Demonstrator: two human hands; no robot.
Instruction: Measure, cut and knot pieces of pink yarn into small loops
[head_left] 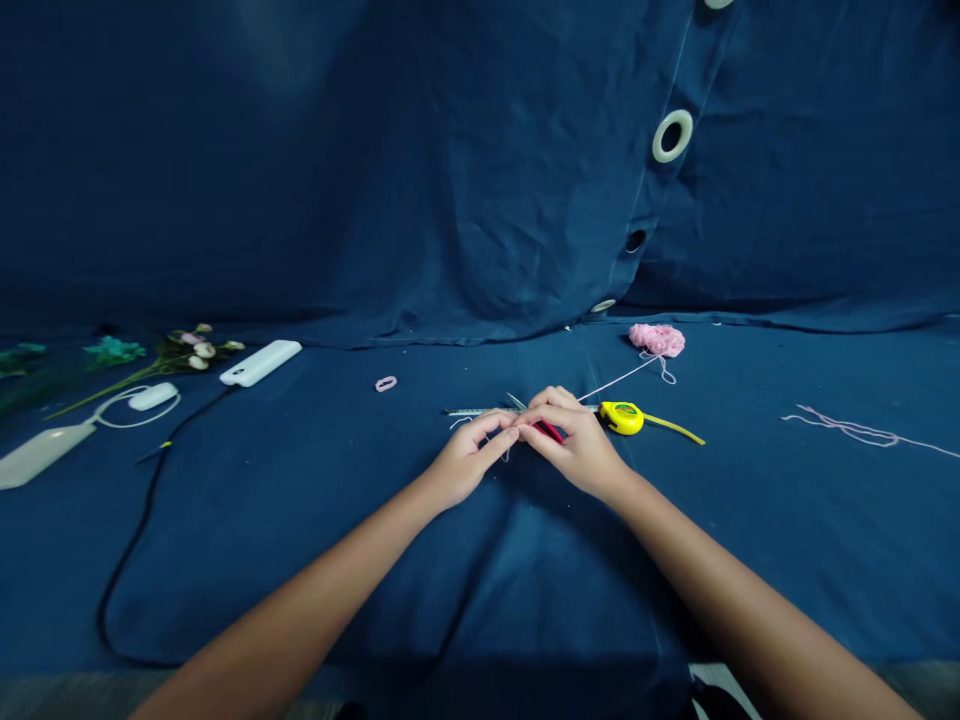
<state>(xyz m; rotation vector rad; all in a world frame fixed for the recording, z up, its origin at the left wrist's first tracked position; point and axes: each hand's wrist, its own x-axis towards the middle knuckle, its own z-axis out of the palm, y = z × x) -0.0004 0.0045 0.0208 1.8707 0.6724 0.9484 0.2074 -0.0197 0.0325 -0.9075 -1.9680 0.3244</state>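
Observation:
My left hand [466, 460] and my right hand [574, 445] meet at the middle of the blue cloth, thumbs and fingers pinched together on pink yarn [619, 379]. A loose end hangs just below the fingertips. From behind my right hand the strand runs back to a pink bundle of yarn [657, 340]. Scissors with red handles [551, 432] lie under and behind my right hand, partly hidden. Just beyond the hands a yellow tape measure [622, 418] rests with its blade drawn out to the left, partly covered by my fingers.
A small pink yarn loop [385, 384] lies left of centre. Loose yarn strands [862, 432] are at the right. On the left are a white power bank-like device [261, 363] with a black cable [146, 510], a white charger [152, 397] and artificial flowers [199, 347]. A blue curtain [375, 170] hangs behind.

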